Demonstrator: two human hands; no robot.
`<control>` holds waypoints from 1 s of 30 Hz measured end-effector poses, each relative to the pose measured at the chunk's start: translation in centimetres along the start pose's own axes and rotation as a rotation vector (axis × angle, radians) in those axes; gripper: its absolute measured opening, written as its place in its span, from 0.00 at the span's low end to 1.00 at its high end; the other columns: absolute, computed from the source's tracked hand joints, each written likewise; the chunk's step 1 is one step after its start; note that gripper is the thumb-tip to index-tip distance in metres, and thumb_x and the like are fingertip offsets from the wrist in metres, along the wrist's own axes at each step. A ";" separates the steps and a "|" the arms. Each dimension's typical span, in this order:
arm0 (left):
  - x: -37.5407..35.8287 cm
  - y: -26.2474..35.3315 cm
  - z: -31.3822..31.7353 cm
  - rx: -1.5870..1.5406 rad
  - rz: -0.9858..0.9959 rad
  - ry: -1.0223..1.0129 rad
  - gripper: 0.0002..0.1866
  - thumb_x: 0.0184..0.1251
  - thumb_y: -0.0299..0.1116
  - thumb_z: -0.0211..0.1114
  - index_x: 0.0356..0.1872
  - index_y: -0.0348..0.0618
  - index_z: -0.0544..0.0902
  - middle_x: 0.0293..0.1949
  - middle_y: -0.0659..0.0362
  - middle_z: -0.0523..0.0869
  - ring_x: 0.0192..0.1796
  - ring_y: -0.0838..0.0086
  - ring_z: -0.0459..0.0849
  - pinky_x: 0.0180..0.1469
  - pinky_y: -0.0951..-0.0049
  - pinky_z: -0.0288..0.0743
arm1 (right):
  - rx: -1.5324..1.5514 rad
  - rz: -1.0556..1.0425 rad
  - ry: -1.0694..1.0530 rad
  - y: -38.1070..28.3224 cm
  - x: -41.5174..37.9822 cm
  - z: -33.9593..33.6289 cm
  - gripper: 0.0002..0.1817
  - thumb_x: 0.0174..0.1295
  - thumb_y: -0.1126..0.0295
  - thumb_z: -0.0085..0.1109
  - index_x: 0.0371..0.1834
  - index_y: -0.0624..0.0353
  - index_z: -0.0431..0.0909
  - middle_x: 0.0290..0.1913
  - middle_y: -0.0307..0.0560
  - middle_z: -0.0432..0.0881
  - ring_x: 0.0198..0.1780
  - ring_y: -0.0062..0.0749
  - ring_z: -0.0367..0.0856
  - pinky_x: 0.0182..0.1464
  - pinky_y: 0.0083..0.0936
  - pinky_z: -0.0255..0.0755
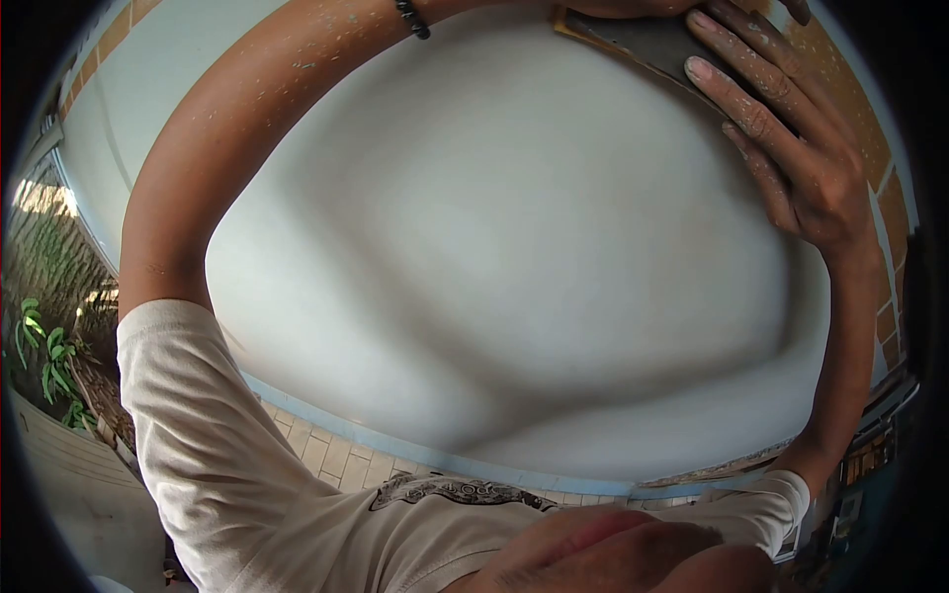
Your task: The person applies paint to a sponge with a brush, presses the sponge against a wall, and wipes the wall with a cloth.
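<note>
At the upper right, my right hand point(791, 148) has its fingers stretched out, their tips over the edge of a dark flat piece point(647, 44). Paint-like specks mark the fingers. The dark piece lies against a smooth white wall point(514, 217) and has a yellowish edge at its left end. My left arm arches over from the left, a dark beaded bracelet point(413, 18) on its wrist. Only a strip of my left hand point(633, 6) shows at the top edge, beside the dark piece; its fingers are mostly out of frame.
Brown tile-like patches point(887, 203) border the wall at right. Along its bottom runs a light blue band point(395, 443), with paving point(331, 457) beyond. Green plants point(54, 361) and a pale container point(89, 504) stand at left. Dark, unclear items are at lower right.
</note>
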State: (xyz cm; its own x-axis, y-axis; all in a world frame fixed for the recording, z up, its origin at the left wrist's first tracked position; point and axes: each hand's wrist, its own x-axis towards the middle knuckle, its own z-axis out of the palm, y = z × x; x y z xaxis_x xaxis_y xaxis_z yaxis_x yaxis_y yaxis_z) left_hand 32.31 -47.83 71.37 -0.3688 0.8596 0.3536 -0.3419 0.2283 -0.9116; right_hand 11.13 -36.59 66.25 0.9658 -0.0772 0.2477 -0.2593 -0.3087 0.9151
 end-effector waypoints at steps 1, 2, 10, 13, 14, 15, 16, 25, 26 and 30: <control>-0.5 -0.5 -1.0 0.007 -0.026 -0.004 0.14 0.65 0.35 0.68 0.52 0.56 0.84 0.48 0.56 0.82 0.57 0.59 0.78 0.59 0.55 0.75 | -0.006 0.013 -0.002 0.9 0.0 -0.3 0.22 0.62 0.74 0.67 0.62 0.50 0.85 0.65 0.53 0.84 0.70 0.52 0.79 0.74 0.47 0.75; -0.6 -0.5 -1.1 0.013 -0.042 -0.028 0.14 0.65 0.34 0.68 0.52 0.56 0.84 0.49 0.56 0.82 0.57 0.59 0.78 0.59 0.55 0.75 | -0.008 0.021 -0.010 1.0 0.0 -0.3 0.22 0.62 0.74 0.67 0.62 0.50 0.85 0.66 0.52 0.83 0.70 0.52 0.79 0.74 0.47 0.75; -1.2 0.8 -2.7 0.121 -0.044 -0.062 0.15 0.65 0.32 0.67 0.52 0.52 0.83 0.52 0.53 0.81 0.56 0.58 0.78 0.59 0.55 0.75 | 0.003 0.062 -0.070 1.7 1.0 1.0 0.28 0.64 0.77 0.66 0.68 0.43 0.82 0.71 0.46 0.80 0.75 0.51 0.74 0.79 0.48 0.69; -0.7 1.9 -3.4 0.073 -0.227 -0.099 0.15 0.63 0.31 0.67 0.52 0.49 0.83 0.50 0.51 0.81 0.55 0.56 0.79 0.58 0.55 0.75 | -0.033 0.078 -0.054 1.9 0.5 1.8 0.27 0.63 0.76 0.67 0.67 0.43 0.83 0.70 0.46 0.81 0.73 0.50 0.76 0.77 0.47 0.72; -0.9 2.2 -3.1 0.031 -0.273 -0.100 0.15 0.63 0.31 0.67 0.52 0.48 0.83 0.50 0.51 0.81 0.54 0.56 0.78 0.58 0.55 0.75 | -0.025 0.077 -0.049 2.1 0.4 1.9 0.28 0.63 0.77 0.67 0.67 0.43 0.83 0.70 0.46 0.81 0.73 0.49 0.76 0.77 0.47 0.72; -0.5 3.5 -1.4 -0.016 -0.318 -0.103 0.15 0.63 0.30 0.67 0.51 0.47 0.83 0.49 0.51 0.81 0.54 0.56 0.78 0.57 0.55 0.75 | -0.017 0.080 -0.044 2.1 -1.7 2.1 0.28 0.63 0.77 0.67 0.67 0.43 0.83 0.70 0.46 0.81 0.73 0.49 0.76 0.77 0.47 0.72; -0.6 3.5 -1.5 -0.022 -0.309 -0.098 0.15 0.63 0.30 0.67 0.51 0.47 0.83 0.49 0.51 0.81 0.53 0.57 0.78 0.56 0.55 0.74 | -0.003 0.076 -0.041 2.2 -1.6 2.2 0.28 0.62 0.77 0.67 0.67 0.42 0.83 0.70 0.46 0.81 0.73 0.48 0.76 0.78 0.47 0.72; 0.5 5.3 -0.6 0.047 -0.209 -0.062 0.13 0.66 0.32 0.66 0.52 0.47 0.82 0.46 0.51 0.82 0.50 0.59 0.78 0.51 0.56 0.74 | 0.000 0.038 -0.009 0.7 -1.1 0.0 0.23 0.58 0.72 0.69 0.59 0.55 0.87 0.64 0.59 0.84 0.69 0.55 0.81 0.74 0.50 0.74; 0.5 5.3 -0.5 -0.020 -0.239 -0.073 0.13 0.67 0.32 0.66 0.52 0.47 0.82 0.46 0.51 0.82 0.50 0.59 0.78 0.51 0.57 0.74 | 0.039 -0.008 0.019 1.1 -1.3 0.0 0.25 0.56 0.74 0.69 0.60 0.55 0.86 0.64 0.58 0.84 0.69 0.55 0.81 0.75 0.50 0.73; 0.3 4.2 -0.1 -0.110 -0.238 -0.113 0.11 0.68 0.30 0.63 0.51 0.46 0.82 0.44 0.52 0.81 0.48 0.59 0.77 0.50 0.58 0.74 | 0.028 -0.004 0.031 1.1 -1.6 0.7 0.25 0.55 0.74 0.70 0.59 0.56 0.87 0.65 0.57 0.84 0.69 0.56 0.80 0.74 0.48 0.74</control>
State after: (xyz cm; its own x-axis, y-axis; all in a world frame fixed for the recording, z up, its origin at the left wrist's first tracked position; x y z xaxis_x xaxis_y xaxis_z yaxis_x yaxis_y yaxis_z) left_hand 30.88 -46.54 67.62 -0.3853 0.7210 0.5760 -0.3367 0.4713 -0.8152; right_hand 9.34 -37.46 66.62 0.9660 -0.0464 0.2544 -0.2549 -0.3356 0.9069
